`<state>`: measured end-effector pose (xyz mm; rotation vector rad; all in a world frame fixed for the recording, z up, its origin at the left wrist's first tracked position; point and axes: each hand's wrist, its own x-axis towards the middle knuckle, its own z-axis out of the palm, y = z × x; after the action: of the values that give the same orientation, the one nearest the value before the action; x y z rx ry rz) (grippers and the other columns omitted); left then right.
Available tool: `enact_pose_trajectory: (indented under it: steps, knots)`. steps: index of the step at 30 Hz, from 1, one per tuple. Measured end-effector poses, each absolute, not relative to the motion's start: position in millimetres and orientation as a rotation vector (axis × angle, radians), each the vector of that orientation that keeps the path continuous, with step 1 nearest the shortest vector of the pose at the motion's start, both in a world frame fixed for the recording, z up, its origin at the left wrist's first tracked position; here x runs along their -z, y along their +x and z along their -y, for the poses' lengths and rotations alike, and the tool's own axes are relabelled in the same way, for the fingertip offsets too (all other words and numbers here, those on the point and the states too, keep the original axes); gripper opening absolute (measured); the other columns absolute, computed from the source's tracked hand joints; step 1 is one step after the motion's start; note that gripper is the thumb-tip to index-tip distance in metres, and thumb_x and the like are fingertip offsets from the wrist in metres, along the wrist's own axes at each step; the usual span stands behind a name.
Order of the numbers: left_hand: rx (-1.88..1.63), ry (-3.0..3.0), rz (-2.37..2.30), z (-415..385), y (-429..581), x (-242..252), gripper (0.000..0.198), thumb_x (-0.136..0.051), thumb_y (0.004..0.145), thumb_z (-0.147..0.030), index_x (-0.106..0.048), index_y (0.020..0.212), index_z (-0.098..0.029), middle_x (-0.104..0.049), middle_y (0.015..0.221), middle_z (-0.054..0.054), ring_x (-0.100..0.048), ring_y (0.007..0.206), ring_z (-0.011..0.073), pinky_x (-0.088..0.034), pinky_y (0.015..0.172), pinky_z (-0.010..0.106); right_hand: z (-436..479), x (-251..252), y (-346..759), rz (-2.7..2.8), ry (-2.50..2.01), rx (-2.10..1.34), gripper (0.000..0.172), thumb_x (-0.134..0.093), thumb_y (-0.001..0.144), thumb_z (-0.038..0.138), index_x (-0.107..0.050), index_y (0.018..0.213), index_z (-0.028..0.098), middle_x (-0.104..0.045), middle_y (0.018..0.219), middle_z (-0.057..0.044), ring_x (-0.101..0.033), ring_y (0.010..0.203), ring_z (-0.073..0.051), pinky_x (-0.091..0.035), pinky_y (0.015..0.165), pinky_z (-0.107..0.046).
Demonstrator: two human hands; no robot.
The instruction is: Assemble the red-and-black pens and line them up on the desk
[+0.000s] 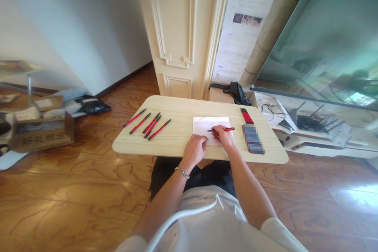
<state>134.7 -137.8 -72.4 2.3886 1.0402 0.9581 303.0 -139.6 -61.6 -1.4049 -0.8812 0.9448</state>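
A small pale wooden table (177, 141) stands in front of me. On it lies a white sheet of paper (206, 124). My right hand (223, 137) is closed round a red and black pen (228, 129) that lies across the sheet, tip pointing left. My left hand (195, 147) rests in a loose fist at the sheet's near left corner, and I cannot see anything in it. Several red and black pens (149, 123) lie fanned out on the left half of the table. A small bunch of like pens (246, 115) lies at the far right.
A blurred dark stack (253, 139) sits right of the paper. A cardboard box (41, 132) and clutter lie on the wooden floor at left. A cream pillar (183, 31) rises behind the table, with a black bag (238, 92) and a low glass stand (310, 126) to the right.
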Motion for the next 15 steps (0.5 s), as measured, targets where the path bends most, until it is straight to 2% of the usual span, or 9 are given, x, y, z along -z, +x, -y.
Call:
enact_pose_trajectory:
  steps: [6, 15]
  knots:
    - [-0.949, 2.37, -1.045, 137, 135, 73, 0.025, -0.052, 0.085, -0.007, -0.069, 0.098, -0.02, -0.072, 0.096, 0.006, -0.058, 0.097, 0.023, -0.047, 0.089, 0.035, 139, 66, 301, 1.127, -1.638, -0.674, 0.018, -0.06, 0.069, 0.034, -0.067, 0.071, 0.017, -0.063, 0.058, 0.0, -0.055, 0.053, -0.013, -0.04, 0.05, -0.024]
    - [-0.914, 2.364, -1.073, 138, 136, 70, 0.025, -0.052, 0.085, -0.007, -0.07, 0.098, -0.02, -0.071, 0.096, 0.007, -0.058, 0.099, 0.0228, -0.047, 0.09, 0.034, 135, 73, 298, 1.177, -1.708, -0.564, 0.016, -0.056, 0.07, 0.031, -0.065, 0.067, 0.018, -0.065, 0.062, 0.0, -0.058, 0.059, -0.015, -0.04, 0.054, -0.025]
